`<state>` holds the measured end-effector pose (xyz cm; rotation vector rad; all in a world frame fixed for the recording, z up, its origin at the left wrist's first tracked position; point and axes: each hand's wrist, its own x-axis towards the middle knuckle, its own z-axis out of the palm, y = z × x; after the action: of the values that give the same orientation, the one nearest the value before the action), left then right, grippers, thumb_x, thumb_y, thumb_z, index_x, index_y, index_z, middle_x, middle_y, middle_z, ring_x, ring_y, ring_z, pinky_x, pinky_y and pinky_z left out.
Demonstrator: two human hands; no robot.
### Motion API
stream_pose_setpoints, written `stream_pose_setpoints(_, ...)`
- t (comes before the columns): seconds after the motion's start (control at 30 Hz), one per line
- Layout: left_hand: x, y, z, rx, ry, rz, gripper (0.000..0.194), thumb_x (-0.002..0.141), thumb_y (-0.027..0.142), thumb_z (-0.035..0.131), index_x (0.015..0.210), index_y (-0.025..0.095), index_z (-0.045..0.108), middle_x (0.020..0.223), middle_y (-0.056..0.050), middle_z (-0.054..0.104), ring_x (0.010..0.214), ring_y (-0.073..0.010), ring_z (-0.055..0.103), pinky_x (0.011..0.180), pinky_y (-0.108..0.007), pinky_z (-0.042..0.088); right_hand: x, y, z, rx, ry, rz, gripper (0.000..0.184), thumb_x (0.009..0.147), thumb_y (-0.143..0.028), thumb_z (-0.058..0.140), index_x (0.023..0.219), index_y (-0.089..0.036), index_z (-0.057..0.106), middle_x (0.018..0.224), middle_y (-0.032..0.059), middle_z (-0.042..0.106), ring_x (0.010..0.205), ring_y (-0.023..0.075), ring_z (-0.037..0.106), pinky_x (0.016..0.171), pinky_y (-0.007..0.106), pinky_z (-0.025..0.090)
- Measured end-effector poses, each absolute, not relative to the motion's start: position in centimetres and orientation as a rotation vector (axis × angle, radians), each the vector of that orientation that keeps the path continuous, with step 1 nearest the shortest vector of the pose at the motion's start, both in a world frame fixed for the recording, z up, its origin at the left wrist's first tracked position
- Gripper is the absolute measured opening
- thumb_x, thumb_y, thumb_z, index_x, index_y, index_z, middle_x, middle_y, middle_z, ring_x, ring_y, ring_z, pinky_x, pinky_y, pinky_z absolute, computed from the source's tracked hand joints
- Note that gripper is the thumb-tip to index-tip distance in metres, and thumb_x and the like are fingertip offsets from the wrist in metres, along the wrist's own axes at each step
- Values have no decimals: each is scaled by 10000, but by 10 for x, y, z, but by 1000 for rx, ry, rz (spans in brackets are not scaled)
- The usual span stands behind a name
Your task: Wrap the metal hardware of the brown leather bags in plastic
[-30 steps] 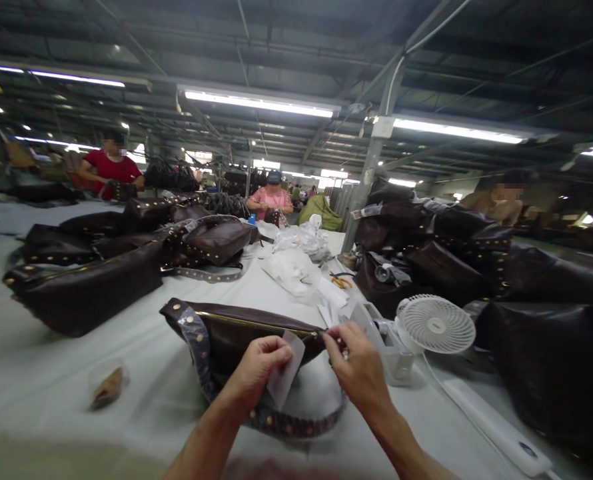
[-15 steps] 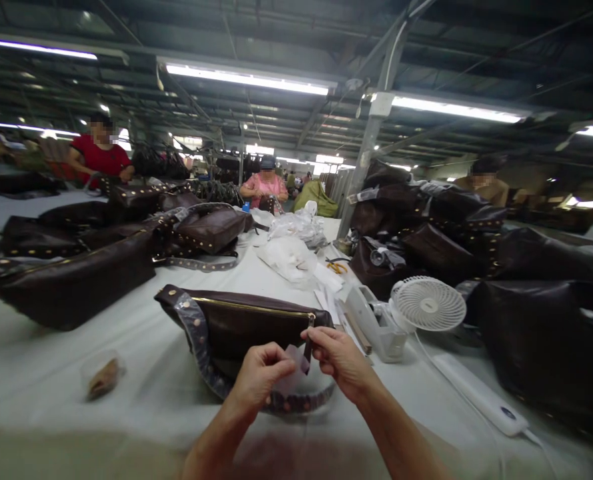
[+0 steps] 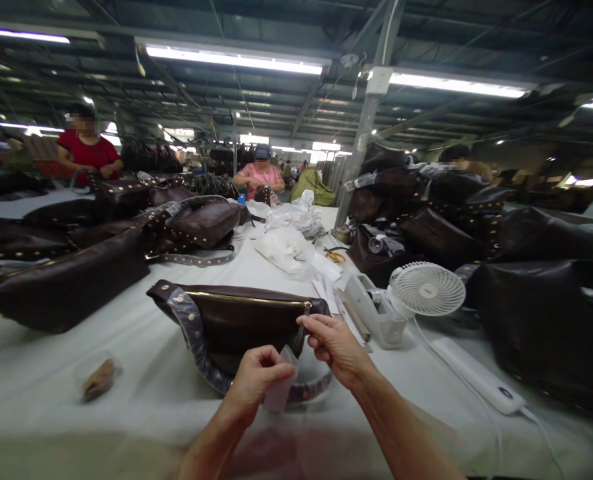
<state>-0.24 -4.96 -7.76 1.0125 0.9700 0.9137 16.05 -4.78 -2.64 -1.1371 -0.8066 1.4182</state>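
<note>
The left hand pinches a pale translucent slip, now lower against the bag. The right hand pinches the dark zipper pull of a dark-brown studded leather bag.

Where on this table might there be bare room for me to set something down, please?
Bare white table cover lies between the clear plastic tub and the studded strap. It is crowded to the right, where dark leather bags pile up behind the fan.
</note>
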Motion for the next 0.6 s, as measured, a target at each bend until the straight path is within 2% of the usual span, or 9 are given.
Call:
stream_pose_setpoints(0.27, 4, -51, -72, 1054, 968, 936, 309, 489, 288, 762, 480, 167, 478, 469, 46, 490, 477, -73, 372, 489, -211, 252, 161, -45, -30, -1166, -867, 1358, 386, 552, -443, 827, 679, -141, 624, 530, -59, 465, 458, 40, 360, 389, 177, 112)
stream_pose_setpoints(0.6, 5, -52, -68, 1017, 954, 949, 335, 492, 312, 787, 481, 163, 487, 472, 50, 484, 481, -69, 367, 494, -207, 257, 160, -41, -36, -1206, -943, 1283, 374, 621, -477, 775, 683, -154, 596, 478, -68, 449, 430, 43, 316, 412, 201, 121)
